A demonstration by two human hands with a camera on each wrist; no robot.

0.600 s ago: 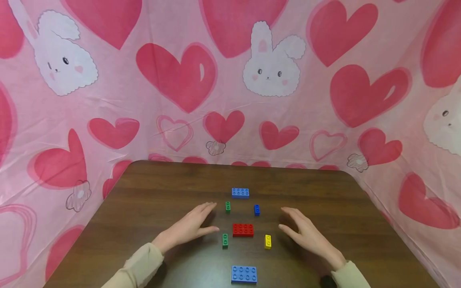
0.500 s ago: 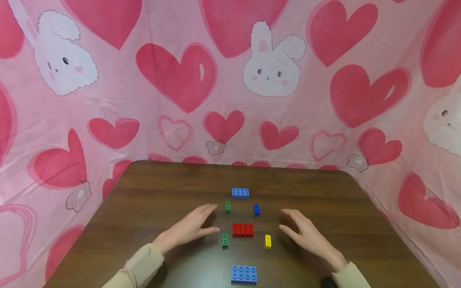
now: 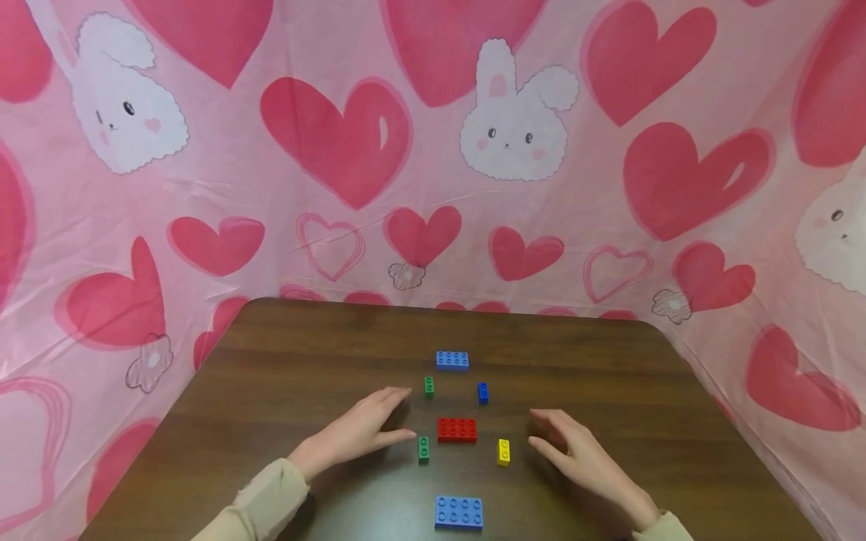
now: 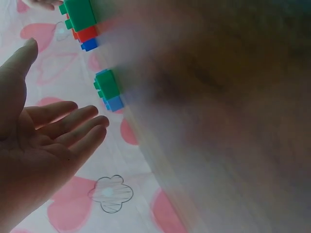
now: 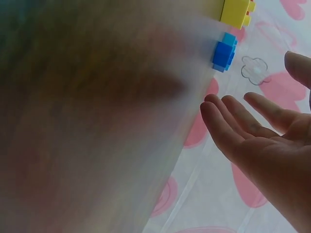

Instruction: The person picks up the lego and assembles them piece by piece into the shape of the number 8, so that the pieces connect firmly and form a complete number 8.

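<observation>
Seven-odd toy building bricks aside, my left hand [image 3: 358, 428] is nearest the two small green bricks, the far one [image 3: 429, 388] and the near one [image 3: 423, 449]; its thumb tip is right beside the near one. My right hand [image 3: 585, 454] lies to the right of a small yellow brick [image 3: 504, 452], apart from it. Between the hands sits a red brick [image 3: 456, 430] with two rows of studs. A small dark blue brick [image 3: 483, 393] stands beyond the yellow one. Both hands hold nothing, fingers relaxed and thumbs spread, as the left wrist and right wrist views also show.
One larger light blue brick [image 3: 452, 361] lies farther back on the dark wooden table [image 3: 325, 338], another light blue brick [image 3: 458, 512] close to the front. Pink cloth [image 3: 433, 180] with hearts and rabbits hangs behind and beside the table.
My right hand has come slightly nearer to me, its fingers a little more bent. My left hand has barely shifted. The bricks keep their places, while the head view has tilted slightly.
</observation>
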